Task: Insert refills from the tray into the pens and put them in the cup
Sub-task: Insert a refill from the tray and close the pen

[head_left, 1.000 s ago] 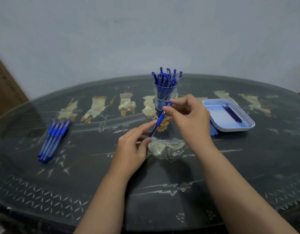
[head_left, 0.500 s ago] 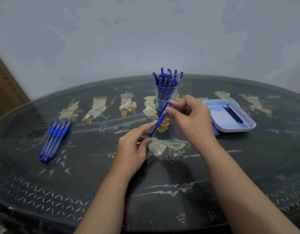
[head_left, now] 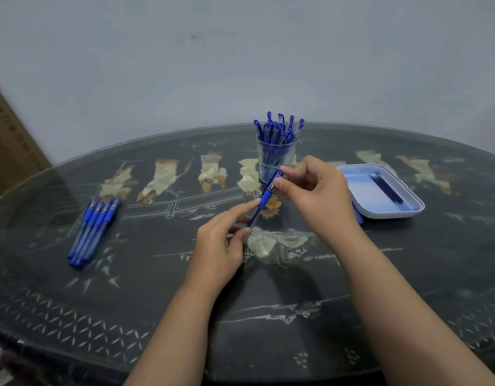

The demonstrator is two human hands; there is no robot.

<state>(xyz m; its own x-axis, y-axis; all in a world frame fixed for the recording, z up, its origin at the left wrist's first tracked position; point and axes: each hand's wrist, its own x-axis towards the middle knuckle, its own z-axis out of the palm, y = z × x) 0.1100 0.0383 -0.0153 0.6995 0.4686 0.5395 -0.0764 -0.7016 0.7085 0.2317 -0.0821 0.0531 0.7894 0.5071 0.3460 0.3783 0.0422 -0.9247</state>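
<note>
Pen point(head_left: 264, 196) slanted between both hands above the worktop point(head_left: 157, 274), left hand point(head_left: 221, 246) pinching its lower barrel, right hand point(head_left: 314, 190) pinching its upper end, just before the cup point(head_left: 275, 160); tray point(head_left: 380, 190) lay to the right

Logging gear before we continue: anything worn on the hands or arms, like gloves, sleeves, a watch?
Nothing shows. The left hand and right hand are bare, no gloves, rings or watch; both forearms are uncovered down to the frame edge, no sleeves in view.

A dark inlaid table point(head_left: 449, 260) meets a pale wall point(head_left: 240, 51), cardboard point(head_left: 9, 140) at far left.
</note>
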